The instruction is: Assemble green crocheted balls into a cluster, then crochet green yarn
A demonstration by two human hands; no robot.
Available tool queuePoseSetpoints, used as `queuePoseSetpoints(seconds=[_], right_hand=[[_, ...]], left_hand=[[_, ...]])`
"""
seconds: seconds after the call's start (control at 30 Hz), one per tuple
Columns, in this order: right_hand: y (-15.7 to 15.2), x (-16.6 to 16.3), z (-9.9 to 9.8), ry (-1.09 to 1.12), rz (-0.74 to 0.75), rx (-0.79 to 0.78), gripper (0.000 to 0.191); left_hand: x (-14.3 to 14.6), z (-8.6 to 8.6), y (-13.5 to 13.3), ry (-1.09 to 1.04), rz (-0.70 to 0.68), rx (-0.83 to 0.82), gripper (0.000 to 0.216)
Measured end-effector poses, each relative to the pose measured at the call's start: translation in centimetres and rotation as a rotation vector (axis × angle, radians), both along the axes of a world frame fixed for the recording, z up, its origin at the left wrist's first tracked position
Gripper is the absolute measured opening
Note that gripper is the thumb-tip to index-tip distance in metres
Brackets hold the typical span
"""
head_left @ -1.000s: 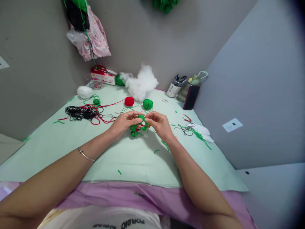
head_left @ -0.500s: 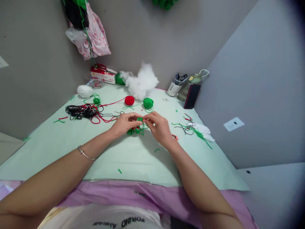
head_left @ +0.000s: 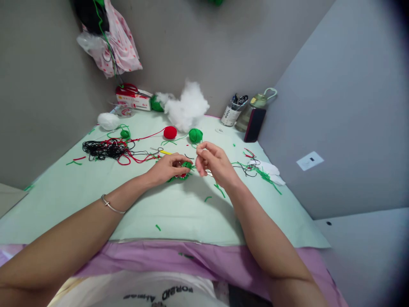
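Left hand (head_left: 166, 167) pinches the green yarn piece (head_left: 184, 167); right hand (head_left: 213, 163), fingers loosely curled, hovers beside it.

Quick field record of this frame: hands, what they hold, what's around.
left hand: grips green yarn piece, low on the mat
right hand: raised beside the piece, fingertips pinched; thread not resolvable
behind hands: red ball, green ball, stuffing
left side: black tangle, white ball
right side: cup, phone, scraps
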State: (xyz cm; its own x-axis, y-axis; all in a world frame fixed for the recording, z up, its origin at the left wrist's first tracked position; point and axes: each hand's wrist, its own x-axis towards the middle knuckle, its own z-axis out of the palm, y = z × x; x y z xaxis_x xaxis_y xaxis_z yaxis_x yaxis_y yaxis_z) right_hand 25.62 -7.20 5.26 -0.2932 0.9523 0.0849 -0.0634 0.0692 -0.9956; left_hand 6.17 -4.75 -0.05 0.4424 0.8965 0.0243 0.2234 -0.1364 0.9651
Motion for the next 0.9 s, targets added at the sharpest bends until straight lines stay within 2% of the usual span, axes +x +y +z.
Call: queuePoseSetpoints(seconds=[0.1, 0.17, 0.27, 0.37, 0.5, 0.67, 0.77, 0.9], right_hand=[[0.2, 1.8, 1.6, 0.200, -0.184, 0.138, 0.024], [0.3, 3.0, 2.5, 0.262, -0.276, 0.208, 0.022], [0.5, 3.7, 2.8, 0.248, -0.279, 0.187, 0.017], [0.6, 3.3, 2.1, 0.204, -0.278, 0.214, 0.016], [0.5, 2.1, 0.7, -0.032, -0.277, 0.315, 0.015], [-0.2, 0.7, -0.6, -0.406, -0.295, 0.538, 0.006], [-0.5, 0.2, -1.2, -0.538, -0.272, 0.573, 0.010], [-0.7, 0.1, -1.4, -0.609, -0.231, 0.583, 0.012]], left_hand=[[-0.1, -0.3, 0.4, -0.004, 0.045, 0.062, 0.029], [-0.3, -0.4, 0.6, -0.030, 0.025, -0.008, 0.033], [-0.6, -0.4, 0.8, -0.135, -0.004, -0.149, 0.039], [-0.9, -0.2, 0.7, -0.292, -0.026, -0.220, 0.042], [-1.1, 0.6, 0.4, -0.410, -0.046, -0.280, 0.042], [-1.4, 0.9, 0.6, -0.484, -0.037, -0.323, 0.041], [-1.6, 0.6, 1.0, -0.527, -0.052, -0.325, 0.040], [-1.6, 0.4, 1.0, -0.537, -0.062, -0.317, 0.040]])
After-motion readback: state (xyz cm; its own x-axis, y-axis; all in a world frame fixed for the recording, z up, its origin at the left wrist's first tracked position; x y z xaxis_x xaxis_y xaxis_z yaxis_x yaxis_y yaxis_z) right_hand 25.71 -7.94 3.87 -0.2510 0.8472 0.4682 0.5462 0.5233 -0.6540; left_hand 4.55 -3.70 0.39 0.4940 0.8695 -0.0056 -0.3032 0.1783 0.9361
